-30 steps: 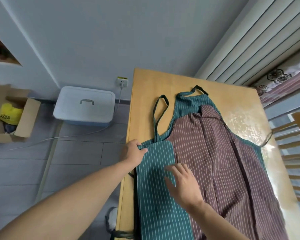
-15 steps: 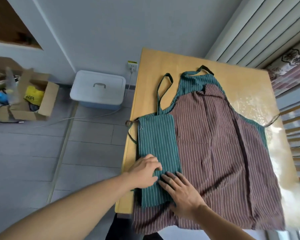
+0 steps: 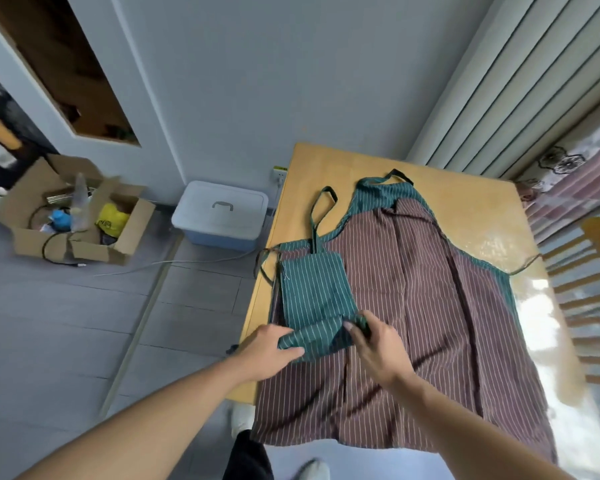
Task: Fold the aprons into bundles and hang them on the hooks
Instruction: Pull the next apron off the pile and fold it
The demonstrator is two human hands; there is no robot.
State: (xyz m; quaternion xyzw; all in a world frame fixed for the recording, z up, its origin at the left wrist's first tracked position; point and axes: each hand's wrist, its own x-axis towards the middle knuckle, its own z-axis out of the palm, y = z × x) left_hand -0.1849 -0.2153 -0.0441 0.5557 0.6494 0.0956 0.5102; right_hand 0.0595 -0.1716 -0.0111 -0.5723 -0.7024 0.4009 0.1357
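Note:
A maroon striped apron (image 3: 430, 306) lies spread flat on the wooden table (image 3: 465, 199), its lower hem hanging over the near edge. Under it lies a green striped apron whose bib (image 3: 381, 195) shows at the far end. A folded green striped panel (image 3: 312, 289) rests on the maroon apron's left side. My left hand (image 3: 267, 351) grips the panel's near left corner. My right hand (image 3: 378, 344) pinches the near right end, and that end is lifted and curled over. No hooks are in view.
A wooden chair (image 3: 589, 292) stands at the table's right side. On the floor to the left sit a white lidded bin (image 3: 222, 213) and an open cardboard box (image 3: 73, 223) of clutter, with a cable running across the tiles. Curtains hang behind the table.
Both hands slid down the green panel from its top to its near end and took hold of it. The near end has lifted and folded over. The camera view pulled back.

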